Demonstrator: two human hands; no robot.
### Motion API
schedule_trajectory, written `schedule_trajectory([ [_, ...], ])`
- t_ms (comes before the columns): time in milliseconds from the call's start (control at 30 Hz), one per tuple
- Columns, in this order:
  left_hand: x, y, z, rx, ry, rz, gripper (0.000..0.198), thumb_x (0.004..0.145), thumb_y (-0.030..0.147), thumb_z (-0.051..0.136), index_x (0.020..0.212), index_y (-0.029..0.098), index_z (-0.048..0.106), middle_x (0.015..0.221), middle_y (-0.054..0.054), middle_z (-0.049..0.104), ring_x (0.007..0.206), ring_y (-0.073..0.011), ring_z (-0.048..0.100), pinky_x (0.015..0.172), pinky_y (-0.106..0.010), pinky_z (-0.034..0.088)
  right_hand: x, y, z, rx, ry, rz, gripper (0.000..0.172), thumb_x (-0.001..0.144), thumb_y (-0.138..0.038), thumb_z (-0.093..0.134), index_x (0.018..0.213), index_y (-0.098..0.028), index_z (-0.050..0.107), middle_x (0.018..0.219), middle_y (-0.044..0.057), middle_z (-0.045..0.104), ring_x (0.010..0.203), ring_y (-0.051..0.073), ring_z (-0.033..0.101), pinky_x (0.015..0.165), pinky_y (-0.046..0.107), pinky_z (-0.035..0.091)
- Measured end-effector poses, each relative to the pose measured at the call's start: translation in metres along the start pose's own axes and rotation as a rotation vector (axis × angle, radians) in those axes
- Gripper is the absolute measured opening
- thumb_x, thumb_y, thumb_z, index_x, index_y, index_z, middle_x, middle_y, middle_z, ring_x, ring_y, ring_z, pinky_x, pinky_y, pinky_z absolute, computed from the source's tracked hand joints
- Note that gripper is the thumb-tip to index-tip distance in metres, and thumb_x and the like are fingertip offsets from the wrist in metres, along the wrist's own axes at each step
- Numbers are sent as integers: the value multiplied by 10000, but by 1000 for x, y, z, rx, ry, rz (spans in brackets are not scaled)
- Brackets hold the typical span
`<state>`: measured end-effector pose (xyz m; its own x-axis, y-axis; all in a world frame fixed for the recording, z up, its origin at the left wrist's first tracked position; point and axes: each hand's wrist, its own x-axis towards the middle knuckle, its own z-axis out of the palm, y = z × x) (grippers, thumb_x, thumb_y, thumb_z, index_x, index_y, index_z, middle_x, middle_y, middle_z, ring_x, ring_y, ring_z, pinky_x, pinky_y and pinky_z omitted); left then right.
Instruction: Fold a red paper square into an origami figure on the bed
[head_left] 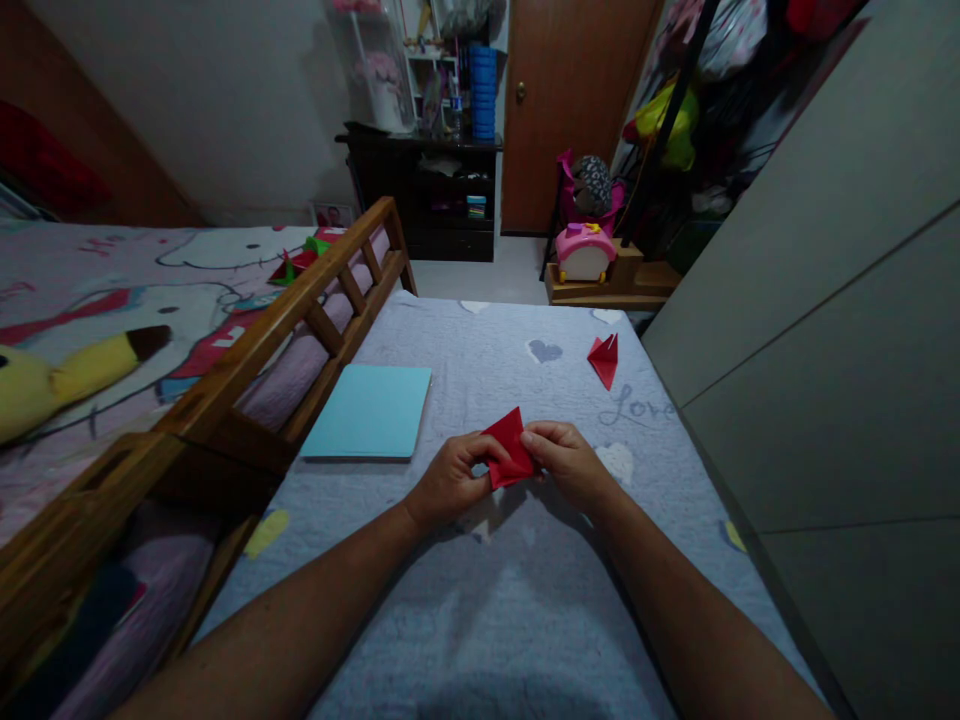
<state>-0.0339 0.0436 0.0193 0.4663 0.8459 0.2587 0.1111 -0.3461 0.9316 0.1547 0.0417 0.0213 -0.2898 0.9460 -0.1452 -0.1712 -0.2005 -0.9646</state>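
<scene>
Between my two hands, above the blue bed sheet (450, 340), is a folded piece of red paper (510, 447). My left hand (456, 475) grips its left side, with the fingertips over the front and the thumb low at the edge. On the right edge, my right hand (564, 455) pinches the paper between thumb and fingers; the fingertips behind it are hidden. Farther off to the right, a second folded red paper piece (605, 360) with pointed tips rests on the sheet. A light blue square pad (367, 412) lies to the left of my hands.
A wooden bed rail (285, 310) runs along the left, with a patterned bed and a yellow plush toy (67, 385) beyond it. Pale cabinet doors (810, 300) border the right. Past the bed stand a dark shelf unit (420, 190) and a pink toy case (585, 252).
</scene>
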Motion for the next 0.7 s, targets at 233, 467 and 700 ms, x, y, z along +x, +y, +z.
schedule_trajectory([
  [233,0,-1,0,30,-18,38,68,750,112,651,760,156,703,759,-28,712,724,-150,634,714,-269,473,1,1,2,-84,52,-28,262,744,-403,708,656,-163,655,509,-41,526,453,74,408,459,226,273],
  [467,0,-3,0,9,-21,20,87,744,97,651,769,156,710,775,-29,718,736,-150,642,724,-267,476,1,-2,4,-126,78,-31,225,702,-359,729,632,-164,641,525,-40,542,462,73,416,463,223,278],
  [700,2,-1,-2,-40,-83,-45,52,753,117,658,767,146,699,769,-29,724,730,-143,646,716,-261,485,0,-9,1,-192,65,-46,268,726,-383,713,596,-162,635,504,-45,494,474,73,385,476,232,260],
])
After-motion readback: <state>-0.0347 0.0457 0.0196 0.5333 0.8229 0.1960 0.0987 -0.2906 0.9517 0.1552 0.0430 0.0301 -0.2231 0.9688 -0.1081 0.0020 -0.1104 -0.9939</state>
